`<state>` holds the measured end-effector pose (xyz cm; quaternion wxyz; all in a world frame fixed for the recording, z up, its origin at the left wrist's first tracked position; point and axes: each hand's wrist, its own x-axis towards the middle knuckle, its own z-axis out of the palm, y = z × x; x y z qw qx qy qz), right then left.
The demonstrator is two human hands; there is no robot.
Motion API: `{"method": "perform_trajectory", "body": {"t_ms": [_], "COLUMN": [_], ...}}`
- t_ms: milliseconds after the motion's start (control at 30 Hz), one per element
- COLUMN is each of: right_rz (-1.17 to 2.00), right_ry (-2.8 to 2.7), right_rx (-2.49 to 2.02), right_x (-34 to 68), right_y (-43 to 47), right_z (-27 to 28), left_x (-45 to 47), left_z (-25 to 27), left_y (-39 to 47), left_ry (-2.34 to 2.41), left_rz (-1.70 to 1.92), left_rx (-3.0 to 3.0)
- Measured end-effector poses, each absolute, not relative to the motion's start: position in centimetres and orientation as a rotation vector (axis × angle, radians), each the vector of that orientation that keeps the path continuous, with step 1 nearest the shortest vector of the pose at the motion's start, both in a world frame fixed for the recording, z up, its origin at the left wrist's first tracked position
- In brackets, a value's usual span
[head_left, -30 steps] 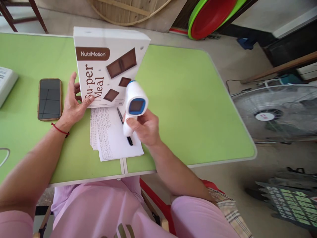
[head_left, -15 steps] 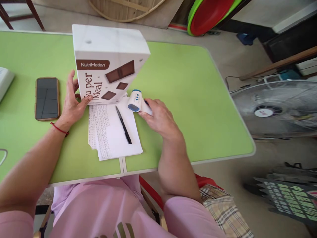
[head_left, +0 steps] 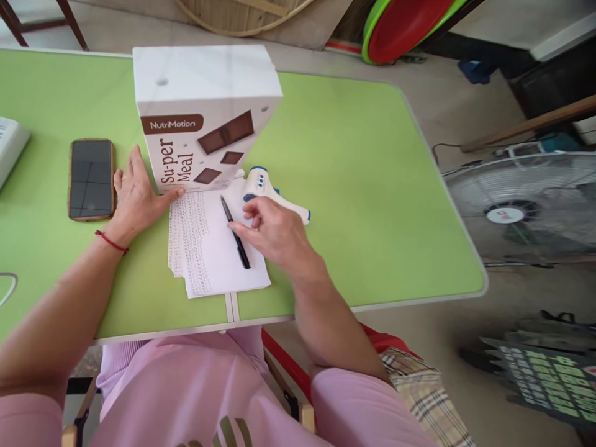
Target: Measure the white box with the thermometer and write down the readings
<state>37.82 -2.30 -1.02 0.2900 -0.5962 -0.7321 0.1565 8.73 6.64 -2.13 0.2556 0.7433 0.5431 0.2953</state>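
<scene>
A white NutriMotion box [head_left: 200, 112] stands upright on the green table [head_left: 354, 186]. My left hand [head_left: 137, 198] lies flat beside its lower left corner, fingertips touching the box, holding nothing. A white and blue thermometer gun [head_left: 267, 189] lies on the table just right of the box. My right hand [head_left: 274, 233] hovers over a stack of written sheets [head_left: 209, 248], fingers apart, fingertips close to the black pen [head_left: 235, 233] lying on the paper. The hand covers part of the thermometer's handle.
A phone [head_left: 91, 179] with a dark screen lies left of my left hand. A white object [head_left: 9, 146] sits at the left edge. A floor fan [head_left: 521, 205] stands right of the table. Red and green round trays [head_left: 405, 25] lean at the back.
My right hand has set the thermometer gun down beside the box, let it go and moved left over the pen. My left hand has flattened onto the table.
</scene>
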Motion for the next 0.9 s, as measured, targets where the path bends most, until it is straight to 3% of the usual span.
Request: {"method": "perform_trajectory", "body": {"t_ms": [267,600,900], "right_rz": [0.612,0.865,0.979], "right_ry": [-1.932,-1.359,-1.374], "right_rx": [-1.332,-1.149,-1.295], "right_x": [37.1,34.4,32.9], "right_y": [-2.3,-2.8,-2.9], "right_z": [-0.3,-0.3,-1.0], "left_x": [10.3,11.3,11.2], "left_z": [-0.8,-1.5,-0.8], "left_y": [5.5,4.6,4.4], "left_ry": [1.703,1.773,1.704], "left_rz": [0.282,0.466,0.527], "left_rx": [2.065,2.088,2.102]}}
